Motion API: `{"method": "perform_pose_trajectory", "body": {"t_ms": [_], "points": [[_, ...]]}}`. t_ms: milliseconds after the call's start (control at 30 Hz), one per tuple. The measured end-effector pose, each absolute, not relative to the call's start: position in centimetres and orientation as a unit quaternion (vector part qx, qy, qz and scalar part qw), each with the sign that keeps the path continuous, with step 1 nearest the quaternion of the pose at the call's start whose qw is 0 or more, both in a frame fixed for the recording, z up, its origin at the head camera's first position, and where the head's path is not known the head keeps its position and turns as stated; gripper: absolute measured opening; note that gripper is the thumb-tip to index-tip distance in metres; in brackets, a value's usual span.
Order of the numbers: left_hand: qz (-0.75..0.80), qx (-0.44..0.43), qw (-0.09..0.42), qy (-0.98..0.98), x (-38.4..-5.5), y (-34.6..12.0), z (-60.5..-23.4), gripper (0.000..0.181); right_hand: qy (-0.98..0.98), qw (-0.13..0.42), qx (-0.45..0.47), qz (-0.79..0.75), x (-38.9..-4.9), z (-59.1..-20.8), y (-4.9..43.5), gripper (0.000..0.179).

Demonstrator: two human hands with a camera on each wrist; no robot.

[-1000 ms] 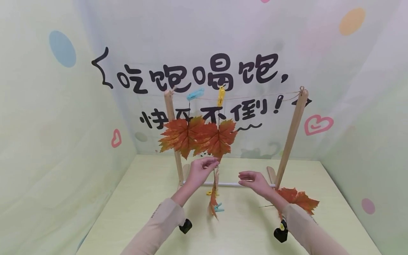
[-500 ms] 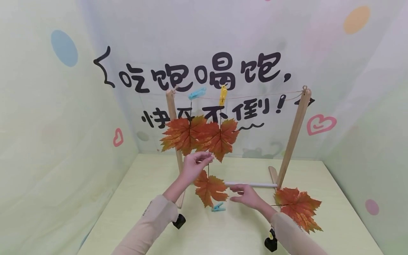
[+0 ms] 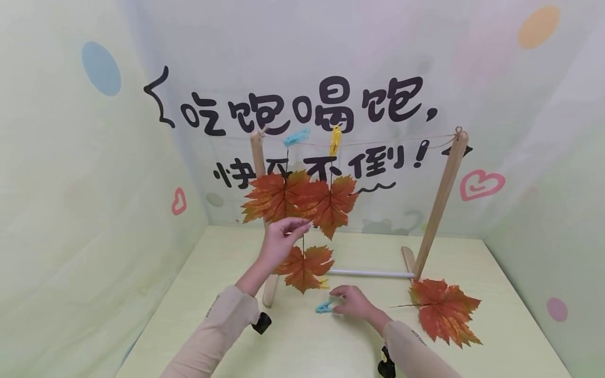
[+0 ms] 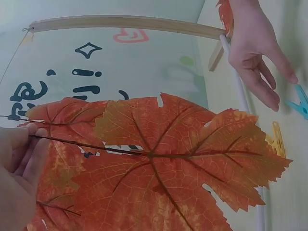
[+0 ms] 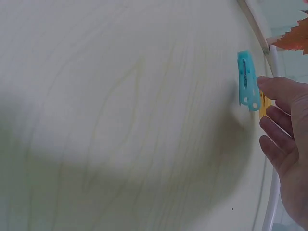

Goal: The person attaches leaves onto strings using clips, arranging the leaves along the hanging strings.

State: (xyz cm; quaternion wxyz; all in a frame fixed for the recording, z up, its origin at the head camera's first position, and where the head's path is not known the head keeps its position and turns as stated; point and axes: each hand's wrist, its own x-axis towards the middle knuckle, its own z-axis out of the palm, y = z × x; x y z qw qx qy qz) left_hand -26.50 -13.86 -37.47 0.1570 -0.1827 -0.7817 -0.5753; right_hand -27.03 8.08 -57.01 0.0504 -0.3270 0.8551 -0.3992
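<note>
My left hand (image 3: pixel 278 244) pinches the thin dark stem of an orange-red maple leaf (image 3: pixel 306 266), whose blade hangs below the fingers. In the left wrist view this leaf (image 4: pixel 163 159) spreads broad and flat towards the camera. On the table lies a light-blue clothespin (image 3: pixel 323 307), with my right hand (image 3: pixel 356 303) right beside it. The right wrist view has the thumb tip at the edge of the blue clothespin (image 5: pixel 248 81), while the other fingers are loosely bent and apart from it. A yellow clothespin (image 3: pixel 323 283) lies just behind, partly covered by the held leaf.
A twine line (image 3: pixel 392 140) runs between two wooden posts (image 3: pixel 441 205). From it hang two maple leaves (image 3: pixel 333 205), held by a blue clip (image 3: pixel 296 137) and a yellow clip (image 3: pixel 335 140). A white rod (image 3: pixel 373 273) joins the posts low down. Another leaf (image 3: pixel 444 310) lies at right.
The held leaf has turned from edge-on to face-on and shifted slightly left with my left hand. My right hand has moved down and left to the blue clothespin.
</note>
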Motion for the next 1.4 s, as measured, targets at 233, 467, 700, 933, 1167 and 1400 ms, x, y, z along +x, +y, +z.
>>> {"method": "perform_pose_trajectory", "body": {"t_ms": [233, 467, 700, 933, 1167, 1400], "points": [[-0.579, -0.167, 0.130, -0.787, -24.7, -13.5, -35.3, 0.018, 0.873, 0.049, -0.320, -0.366, -26.7, -57.8, 7.4, 0.036], [-0.578, -0.183, 0.130, -0.785, -24.9, -13.4, -35.3, 0.017, 0.878, 0.019, -0.347, -0.330, -26.8, -58.1, 7.2, 0.028], [-0.576, -0.179, 0.133, -0.786, -26.1, -13.2, -37.1, 0.018, 0.878, 0.021, -0.341, -0.335, -26.6, -57.8, 7.9, 0.022], [-0.587, -0.165, 0.119, -0.783, -26.2, -12.5, -37.5, 0.018, 0.879, 0.026, -0.329, -0.344, -26.9, -56.4, 9.9, 0.022], [-0.607, -0.163, 0.088, -0.773, -24.8, -11.3, -35.6, 0.014, 0.882, 0.018, -0.329, -0.336, -27.7, -53.8, 13.0, 0.020], [-0.588, -0.167, 0.090, -0.786, -24.6, -10.4, -35.4, 0.012, 0.887, -0.005, -0.334, -0.319, -28.6, -51.5, 16.3, 0.021]]}}
